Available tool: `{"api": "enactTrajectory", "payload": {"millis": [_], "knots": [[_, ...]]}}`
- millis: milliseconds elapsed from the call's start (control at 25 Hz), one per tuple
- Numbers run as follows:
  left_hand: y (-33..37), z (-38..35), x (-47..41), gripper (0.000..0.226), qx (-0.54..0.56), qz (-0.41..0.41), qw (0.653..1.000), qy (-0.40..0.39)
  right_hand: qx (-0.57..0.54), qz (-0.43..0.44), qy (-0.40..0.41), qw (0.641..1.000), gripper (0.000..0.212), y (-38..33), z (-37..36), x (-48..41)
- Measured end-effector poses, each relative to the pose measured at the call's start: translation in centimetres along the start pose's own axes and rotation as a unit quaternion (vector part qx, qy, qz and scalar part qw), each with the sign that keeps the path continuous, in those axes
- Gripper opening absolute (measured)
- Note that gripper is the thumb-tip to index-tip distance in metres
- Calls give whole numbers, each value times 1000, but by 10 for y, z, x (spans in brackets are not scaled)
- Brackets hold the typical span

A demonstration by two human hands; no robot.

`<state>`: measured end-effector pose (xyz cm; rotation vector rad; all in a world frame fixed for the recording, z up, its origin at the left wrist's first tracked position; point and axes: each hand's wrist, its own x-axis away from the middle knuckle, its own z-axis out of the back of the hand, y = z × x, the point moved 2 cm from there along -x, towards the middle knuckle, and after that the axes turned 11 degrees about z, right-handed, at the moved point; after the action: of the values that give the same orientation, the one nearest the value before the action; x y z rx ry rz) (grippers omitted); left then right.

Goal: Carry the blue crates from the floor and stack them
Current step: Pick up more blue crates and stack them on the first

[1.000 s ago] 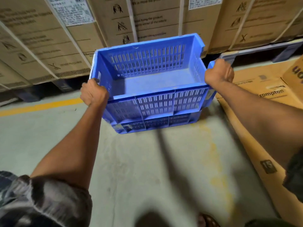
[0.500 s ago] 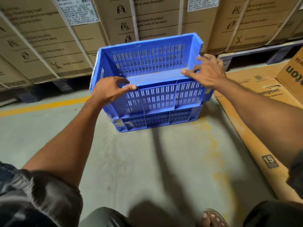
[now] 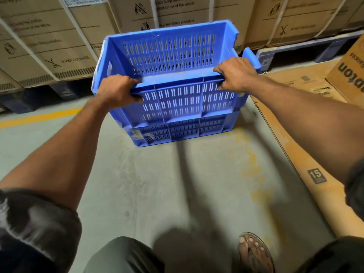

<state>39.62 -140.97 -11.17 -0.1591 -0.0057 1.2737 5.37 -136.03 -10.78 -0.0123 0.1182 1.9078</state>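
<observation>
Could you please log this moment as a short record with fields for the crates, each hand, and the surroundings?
top crate: blue slotted plastic crate, empty, nested in the lower one
lower crate: matching blue plastic crate, on the grey concrete floor
left hand: gripping the top crate's near rim, left side
right hand: gripping the same rim, right side
behind: strapped brown cardboard cartons
right side: flat cardboard sheet on the floor

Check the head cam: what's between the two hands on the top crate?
Only the top crate itself: its bare near rim runs from the left hand to the right hand, both gripping it. Nothing else there in the head view.
</observation>
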Motion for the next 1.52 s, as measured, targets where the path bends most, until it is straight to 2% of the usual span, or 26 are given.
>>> {"api": "enactTrajectory", "payload": {"millis": [360, 600, 760, 1040, 1320, 1520], "knots": [[-2, -6, 0, 50, 5, -5, 999, 31, -1, -25, 35, 999, 20, -2, -6, 2], [-5, -4, -5, 46, 1, -14, 999, 37, -4, -24, 50, 998, 33, -7, -12, 3], [-4, -4, 0, 47, 6, -14, 999, 38, -44, -24, 79, 996, 29, -1, -18, 5], [-10, -9, -2, 48, -3, -14, 999, 52, -66, -17, 60, 996, 31, -8, -18, -1], [-6, -7, -15, 49, 8, -3, 1000, 28, -46, -28, 52, 997, 29, 0, -18, -8], [-14, -17, -18, 57, -9, 9, 1000, 12, -90, -33, -3, 995, 36, 2, -23, -9]]}}
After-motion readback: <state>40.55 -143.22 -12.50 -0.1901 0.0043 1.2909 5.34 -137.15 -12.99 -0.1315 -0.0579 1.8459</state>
